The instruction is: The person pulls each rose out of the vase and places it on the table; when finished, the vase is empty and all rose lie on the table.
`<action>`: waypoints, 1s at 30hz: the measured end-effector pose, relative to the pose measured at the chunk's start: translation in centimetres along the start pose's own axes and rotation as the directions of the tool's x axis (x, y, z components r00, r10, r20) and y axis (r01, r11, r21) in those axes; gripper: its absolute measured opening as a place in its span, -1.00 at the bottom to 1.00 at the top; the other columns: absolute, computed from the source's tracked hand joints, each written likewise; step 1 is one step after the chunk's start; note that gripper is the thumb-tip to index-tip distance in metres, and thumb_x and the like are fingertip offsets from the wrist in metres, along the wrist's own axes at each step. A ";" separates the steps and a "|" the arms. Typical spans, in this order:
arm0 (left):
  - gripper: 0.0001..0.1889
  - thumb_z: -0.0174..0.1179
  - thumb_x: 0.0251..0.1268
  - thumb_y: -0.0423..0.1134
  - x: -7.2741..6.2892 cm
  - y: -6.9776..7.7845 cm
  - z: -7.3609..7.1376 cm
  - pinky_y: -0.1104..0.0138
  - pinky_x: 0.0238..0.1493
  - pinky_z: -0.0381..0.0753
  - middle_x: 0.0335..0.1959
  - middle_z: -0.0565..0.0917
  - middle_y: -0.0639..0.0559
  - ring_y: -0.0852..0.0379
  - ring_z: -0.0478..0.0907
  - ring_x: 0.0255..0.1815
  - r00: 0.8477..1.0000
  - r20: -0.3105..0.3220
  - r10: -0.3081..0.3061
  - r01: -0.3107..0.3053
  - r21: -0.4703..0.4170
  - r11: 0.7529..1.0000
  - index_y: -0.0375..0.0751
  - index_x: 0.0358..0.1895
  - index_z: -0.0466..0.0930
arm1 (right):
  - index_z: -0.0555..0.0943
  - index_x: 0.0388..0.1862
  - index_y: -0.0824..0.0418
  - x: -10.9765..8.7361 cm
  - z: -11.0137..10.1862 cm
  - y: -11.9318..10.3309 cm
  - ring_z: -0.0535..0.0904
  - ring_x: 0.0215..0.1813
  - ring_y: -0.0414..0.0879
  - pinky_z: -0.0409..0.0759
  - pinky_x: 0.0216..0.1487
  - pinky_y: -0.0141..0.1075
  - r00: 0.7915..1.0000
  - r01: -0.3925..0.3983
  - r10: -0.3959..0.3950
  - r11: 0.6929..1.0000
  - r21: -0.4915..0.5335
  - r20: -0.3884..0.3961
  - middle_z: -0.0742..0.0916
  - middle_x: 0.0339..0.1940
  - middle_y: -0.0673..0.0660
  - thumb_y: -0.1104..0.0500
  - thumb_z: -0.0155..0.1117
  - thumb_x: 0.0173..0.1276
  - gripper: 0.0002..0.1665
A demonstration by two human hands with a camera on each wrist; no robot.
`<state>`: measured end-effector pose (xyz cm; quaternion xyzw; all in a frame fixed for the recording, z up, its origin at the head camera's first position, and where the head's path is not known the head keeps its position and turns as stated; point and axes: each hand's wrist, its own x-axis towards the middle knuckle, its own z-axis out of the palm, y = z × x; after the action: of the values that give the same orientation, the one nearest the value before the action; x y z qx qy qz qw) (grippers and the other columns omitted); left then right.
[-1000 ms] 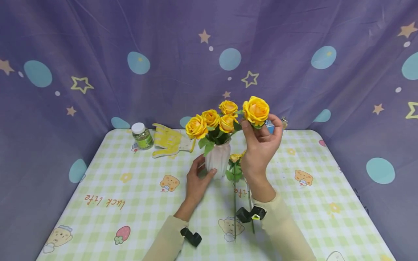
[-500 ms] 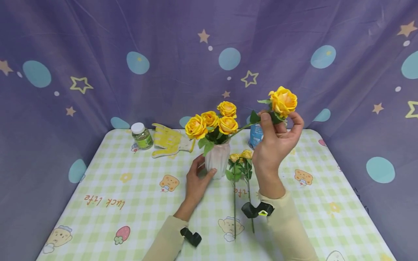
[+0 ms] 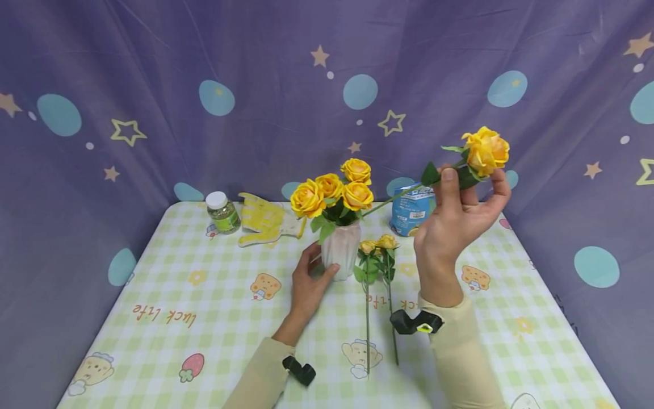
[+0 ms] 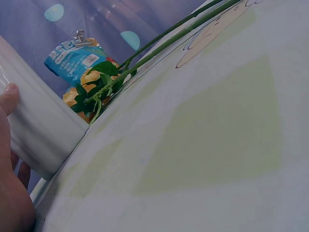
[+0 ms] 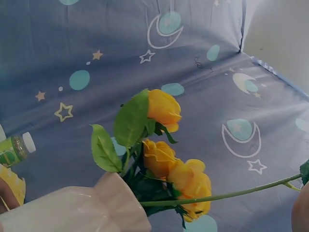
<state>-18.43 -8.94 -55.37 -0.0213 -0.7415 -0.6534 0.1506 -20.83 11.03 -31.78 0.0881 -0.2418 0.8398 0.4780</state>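
A white ribbed vase [image 3: 341,253] stands upright on the table with several yellow roses [image 3: 329,186] in it. My left hand [image 3: 309,284] holds it low on its left side, the thumb across its front. At the upper right, my right hand [image 3: 452,218] pinches a single yellow rose [image 3: 487,150] just below its bloom. That rose's stem [image 5: 231,194] slants down to the vase's mouth, its lower end hidden inside. Two more yellow roses [image 3: 378,245] lie on the table right of the vase, stems pointing toward me.
A green-labelled jar [image 3: 223,213] with a white lid and a yellow-and-white glove [image 3: 265,220] sit at the back left. Behind the right hand is a blue bag [image 3: 407,213], closed by a metal clip [image 4: 81,37]. A checked cloth [image 3: 219,341] covers the table.
My right hand has moved right and slightly up with the rose, so its stem now leans far out from the vase. More of the blue bag shows. The left hand and vase stay put.
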 end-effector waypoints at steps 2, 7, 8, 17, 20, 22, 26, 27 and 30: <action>-0.31 0.57 0.39 -0.27 0.0 0.0 0.0 -0.05 0.53 0.59 0.43 0.68 -0.14 -0.16 0.65 0.41 1.000 0.000 0.005 -0.005 0.004 1.000 -0.11 0.55 0.54 | 0.37 0.32 0.35 0.3 0.0 -0.1 0.74 -0.22 0.15 0.86 -0.09 -0.12 1.000 0.008 -0.008 1.000 0.003 -0.011 0.79 -0.06 0.49 0.64 0.47 0.28 -0.28; -0.31 0.57 0.40 -0.27 0.1 -0.1 0.0 -0.04 0.52 0.60 0.43 0.68 -0.13 -0.15 0.65 0.41 1.000 -0.001 0.010 -0.010 0.012 1.000 -0.12 0.55 0.54 | 0.36 0.37 0.37 1.1 0.0 -0.6 0.73 -0.17 0.17 0.86 -0.09 -0.10 0.999 0.023 -0.023 1.000 -0.009 -0.045 0.76 0.02 0.49 0.60 0.50 0.30 -0.25; -0.31 0.57 0.40 -0.28 0.1 -0.1 0.0 -0.04 0.52 0.60 0.43 0.68 -0.13 -0.15 0.66 0.40 1.000 -0.001 0.009 -0.009 0.012 1.000 -0.11 0.55 0.54 | 0.36 0.37 0.37 1.2 0.0 -0.8 0.73 -0.17 0.18 0.86 -0.10 -0.09 0.998 0.025 -0.026 1.000 -0.006 -0.054 0.76 0.04 0.50 0.61 0.50 0.30 -0.24; -0.31 0.57 0.40 -0.27 0.0 -0.1 0.0 -0.06 0.51 0.60 0.43 0.68 -0.13 -0.17 0.67 0.38 1.000 -0.001 -0.005 0.005 0.008 1.000 -0.10 0.55 0.54 | 0.38 0.39 0.38 2.4 -0.4 -1.5 0.68 -0.14 0.18 0.81 -0.20 -0.13 0.995 0.048 -0.046 0.999 0.019 -0.092 0.72 -0.10 0.43 0.60 0.51 0.27 -0.23; -0.31 0.57 0.40 -0.27 0.0 -0.1 0.0 -0.06 0.51 0.60 0.44 0.67 -0.13 -0.17 0.66 0.39 1.000 0.001 -0.002 0.002 0.008 1.000 -0.10 0.56 0.54 | 0.38 0.39 0.39 2.6 -0.7 -1.6 0.69 -0.13 0.18 0.79 -0.25 -0.18 0.995 0.052 -0.050 0.998 0.018 -0.085 0.71 -0.09 0.45 0.59 0.51 0.27 -0.23; -0.31 0.56 0.41 -0.27 0.0 -0.1 0.0 -0.07 0.50 0.60 0.44 0.67 -0.12 -0.16 0.67 0.39 1.000 0.001 0.001 -0.001 0.010 1.000 -0.10 0.56 0.53 | 0.38 0.39 0.39 2.7 -0.9 -1.7 0.70 -0.12 0.18 0.79 -0.25 -0.19 0.995 0.050 -0.049 0.999 0.015 -0.081 0.71 -0.06 0.46 0.58 0.52 0.27 -0.23; -0.32 0.56 0.41 -0.27 0.0 -0.1 0.0 -0.09 0.50 0.60 0.44 0.67 -0.12 -0.16 0.66 0.39 1.000 0.002 0.008 -0.008 0.009 1.000 -0.10 0.56 0.54 | 0.37 0.39 0.37 2.8 -1.6 -1.6 0.71 -0.09 0.19 0.79 -0.23 -0.17 0.997 0.035 -0.035 0.999 0.004 -0.075 0.73 0.00 0.49 0.56 0.53 0.26 -0.21; -0.32 0.56 0.41 -0.27 0.0 -0.1 0.0 -0.09 0.50 0.60 0.44 0.67 -0.12 -0.16 0.66 0.40 1.000 0.003 0.009 -0.009 0.008 1.000 -0.10 0.56 0.54 | 0.36 0.39 0.37 2.8 -1.7 -1.6 0.71 -0.09 0.19 0.79 -0.22 -0.17 0.997 0.031 -0.031 1.000 0.000 -0.074 0.74 0.04 0.51 0.56 0.53 0.26 -0.21; -0.32 0.56 0.41 -0.27 0.0 -0.2 0.0 -0.09 0.51 0.59 0.44 0.67 -0.12 -0.16 0.65 0.41 1.000 0.003 0.010 -0.010 0.007 1.000 -0.11 0.55 0.54 | 0.37 0.39 0.37 2.8 -2.3 -1.5 0.73 -0.09 0.20 0.79 -0.23 -0.18 0.997 0.015 -0.017 1.000 -0.021 -0.073 0.74 0.11 0.53 0.56 0.55 0.24 -0.20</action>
<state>-18.49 -8.95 -55.55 -0.0256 -0.7441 -0.6498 0.1528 -20.84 14.91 -32.25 0.0543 -0.2322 0.8361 0.4941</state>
